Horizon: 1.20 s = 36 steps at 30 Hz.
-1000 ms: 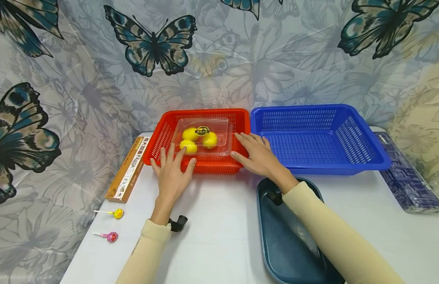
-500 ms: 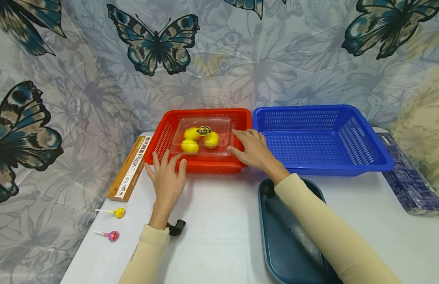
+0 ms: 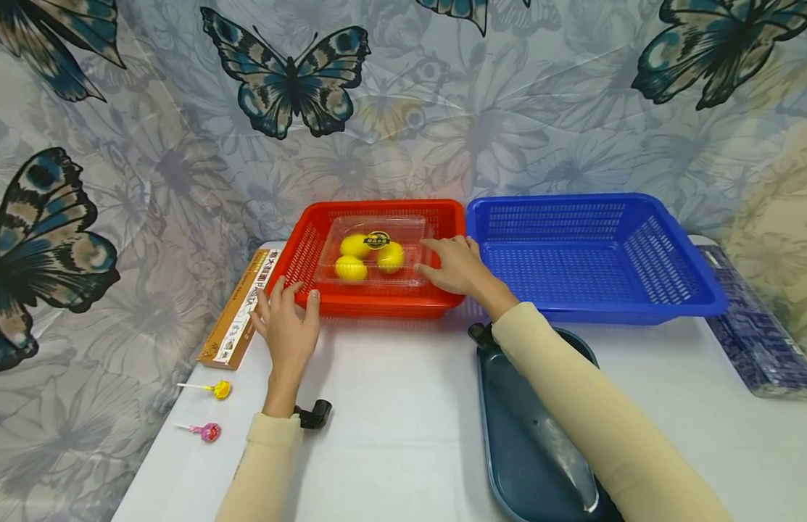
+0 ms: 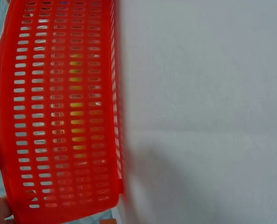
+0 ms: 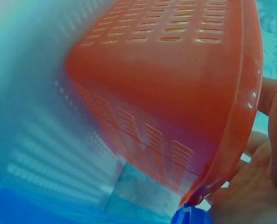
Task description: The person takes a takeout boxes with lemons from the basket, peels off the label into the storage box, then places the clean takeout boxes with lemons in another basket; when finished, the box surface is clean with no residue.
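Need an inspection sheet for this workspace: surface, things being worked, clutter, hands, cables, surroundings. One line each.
Surface: white table, some shadows.
Things being worked: red plastic basket holding a clear plastic box with three lemons.
Clutter: blue plastic basket, dark tray, pasta box, yellow lollipop, pink lollipop, patterned package.
Hands: left hand at the red basket's front-left corner; right hand over its right rim, fingertips by the clear box, contact unclear.
Cables: nothing seen.
Surroundings: floral backdrop with butterflies.
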Each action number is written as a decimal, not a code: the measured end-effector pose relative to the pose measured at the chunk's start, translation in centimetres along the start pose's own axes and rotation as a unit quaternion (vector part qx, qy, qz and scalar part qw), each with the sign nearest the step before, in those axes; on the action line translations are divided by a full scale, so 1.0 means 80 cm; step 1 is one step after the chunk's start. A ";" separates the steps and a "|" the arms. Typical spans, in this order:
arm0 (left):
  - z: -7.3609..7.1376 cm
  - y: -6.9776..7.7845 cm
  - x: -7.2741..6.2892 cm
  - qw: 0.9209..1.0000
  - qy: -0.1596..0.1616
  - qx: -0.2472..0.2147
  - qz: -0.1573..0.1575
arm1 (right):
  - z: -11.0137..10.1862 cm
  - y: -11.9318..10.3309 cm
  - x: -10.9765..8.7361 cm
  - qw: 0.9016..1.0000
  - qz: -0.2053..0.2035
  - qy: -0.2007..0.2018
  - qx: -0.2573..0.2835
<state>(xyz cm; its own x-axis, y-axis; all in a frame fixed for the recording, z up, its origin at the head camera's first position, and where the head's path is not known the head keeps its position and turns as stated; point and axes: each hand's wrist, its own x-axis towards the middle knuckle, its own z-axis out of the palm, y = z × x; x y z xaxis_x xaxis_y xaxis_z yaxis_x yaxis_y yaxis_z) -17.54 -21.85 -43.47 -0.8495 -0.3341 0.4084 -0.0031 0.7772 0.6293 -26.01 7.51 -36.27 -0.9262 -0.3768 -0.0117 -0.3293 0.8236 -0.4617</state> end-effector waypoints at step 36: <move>0.006 -0.021 0.009 0.990 0.101 -0.096 -0.037 | -0.028 0.005 0.030 0.985 -0.021 0.043 0.168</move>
<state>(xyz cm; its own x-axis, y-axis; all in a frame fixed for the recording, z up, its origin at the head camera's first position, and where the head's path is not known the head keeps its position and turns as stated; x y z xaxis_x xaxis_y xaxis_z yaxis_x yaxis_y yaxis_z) -18.36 -23.15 -44.53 -0.7278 -0.5008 0.4684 0.0563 0.6371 0.7687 -28.76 7.93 -34.52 -0.9297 -0.3590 0.0826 -0.3024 0.6154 -0.7279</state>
